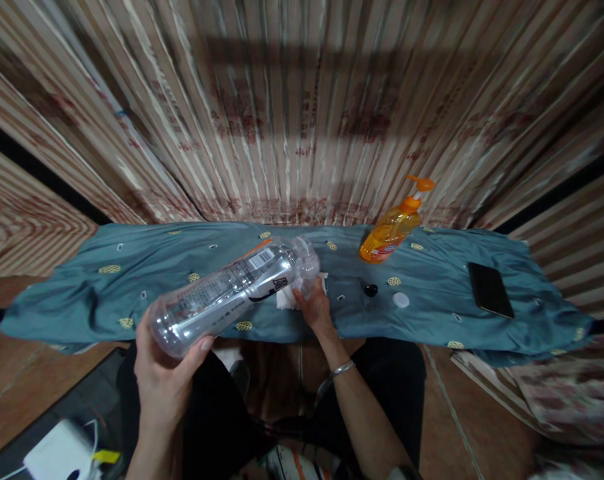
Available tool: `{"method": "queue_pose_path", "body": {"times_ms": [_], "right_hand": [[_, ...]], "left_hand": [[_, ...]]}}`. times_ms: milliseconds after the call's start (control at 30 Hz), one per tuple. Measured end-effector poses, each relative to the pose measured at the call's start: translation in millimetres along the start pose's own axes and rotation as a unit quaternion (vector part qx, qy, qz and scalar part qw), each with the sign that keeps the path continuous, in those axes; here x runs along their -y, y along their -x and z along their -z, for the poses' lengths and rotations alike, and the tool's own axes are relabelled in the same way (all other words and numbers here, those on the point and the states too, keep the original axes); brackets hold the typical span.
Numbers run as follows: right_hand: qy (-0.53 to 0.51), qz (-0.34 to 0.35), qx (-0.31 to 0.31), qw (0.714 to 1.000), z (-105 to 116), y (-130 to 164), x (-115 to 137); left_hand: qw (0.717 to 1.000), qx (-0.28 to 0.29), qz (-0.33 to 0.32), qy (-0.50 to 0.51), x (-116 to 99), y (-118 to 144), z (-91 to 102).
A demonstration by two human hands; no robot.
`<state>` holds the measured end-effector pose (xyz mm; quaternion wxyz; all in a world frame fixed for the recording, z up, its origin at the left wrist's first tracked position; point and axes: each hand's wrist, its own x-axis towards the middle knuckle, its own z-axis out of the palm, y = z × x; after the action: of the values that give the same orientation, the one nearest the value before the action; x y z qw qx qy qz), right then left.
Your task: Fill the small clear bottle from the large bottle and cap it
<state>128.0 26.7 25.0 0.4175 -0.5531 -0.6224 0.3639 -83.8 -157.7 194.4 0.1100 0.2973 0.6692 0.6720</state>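
Observation:
A large clear plastic bottle (227,293) with a printed label and barcode is tilted over the cloth. My left hand (165,363) is wrapped round its base. The neck points right and meets a small clear plastic container (311,265), perhaps a small bottle. My right hand (315,303) is closed on that container from below, its fingers partly hidden. A white tissue (286,300) lies on the cloth beneath the bottle neck. To the right of my right hand are a small black cap (371,290) and a round white disc (401,300).
An orange pump bottle (389,230) of amber liquid stands at the back right. A black phone-like slab (491,290) lies near the right end of the teal patterned cloth (432,320). Striped curtains (302,120) hang behind. A white device (62,453) sits at lower left.

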Motion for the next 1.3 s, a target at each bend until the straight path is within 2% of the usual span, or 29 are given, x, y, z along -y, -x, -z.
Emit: {"method": "queue_pose_path", "body": {"times_ms": [767, 1300], "right_hand": [[0.001, 0.01, -0.007, 1.0, -2, 0, 2], [-0.001, 0.029, -0.025, 0.999, -6, -1, -7]], "left_hand": [[1.0, 0.002, -0.002, 0.016, -5, 3, -2.7], [0.999, -0.007, -0.022, 0.034, 1, 0, -1.6]]}}
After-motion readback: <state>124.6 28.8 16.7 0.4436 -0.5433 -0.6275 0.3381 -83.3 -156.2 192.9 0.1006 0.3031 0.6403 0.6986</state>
